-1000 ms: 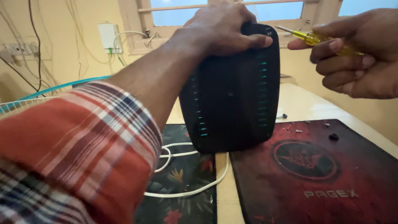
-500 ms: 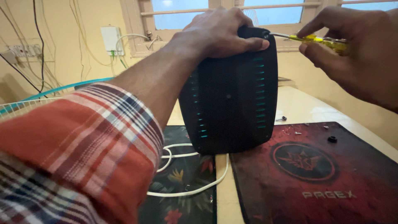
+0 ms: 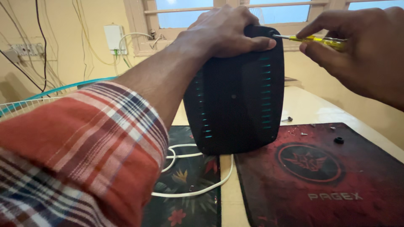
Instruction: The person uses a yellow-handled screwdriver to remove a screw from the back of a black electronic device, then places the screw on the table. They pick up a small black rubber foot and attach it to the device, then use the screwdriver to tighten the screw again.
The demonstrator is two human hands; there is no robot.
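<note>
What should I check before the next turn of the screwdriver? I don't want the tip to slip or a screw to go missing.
1. Black vented casing stood upright and steadied: ok, left hand clamps its top edge.
2. Screwdriver tip at the casing's top right corner: ok; whether it sits in a screw head, cannot tell.
3. Right hand grip on the yellow handle: ok, fingers wrap it.
4. Casing's lower edge on the mats: ok, it rests across the floral mat and red mat.
5. Loose screws kept together: not ok, scattered on the red mat and table.
6. White cable clear of the casing: cannot tell, it runs behind it.
</note>
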